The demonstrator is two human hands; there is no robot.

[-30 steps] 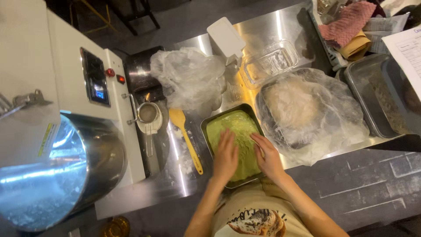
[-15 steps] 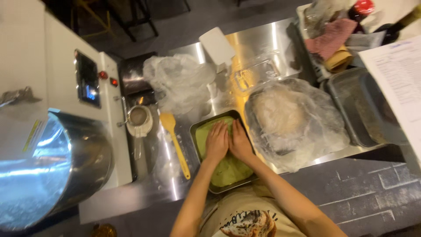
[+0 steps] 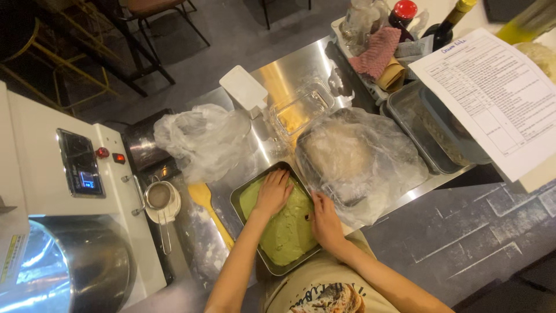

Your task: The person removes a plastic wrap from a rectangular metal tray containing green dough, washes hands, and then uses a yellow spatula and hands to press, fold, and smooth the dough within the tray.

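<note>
A rectangular metal tray (image 3: 238, 203) holds flattened green dough (image 3: 288, 230) on the steel counter. My left hand (image 3: 273, 193) lies flat, palm down, on the far end of the dough. My right hand (image 3: 326, 220) presses the dough at the tray's right edge, fingers together. Neither hand grips anything.
A plastic-covered pan of pale dough (image 3: 341, 156) sits right of the tray. A crumpled plastic bag (image 3: 202, 142), a yellow spatula (image 3: 211, 211), a small sieve over a cup (image 3: 159, 197) and a white machine with a steel bowl (image 3: 87, 255) lie left. A paper sheet (image 3: 492, 93) and containers stand at right.
My hands moved apart: the left went to the far end of the dough, the right to the tray's right edge. The camera view shifted left and closer.
</note>
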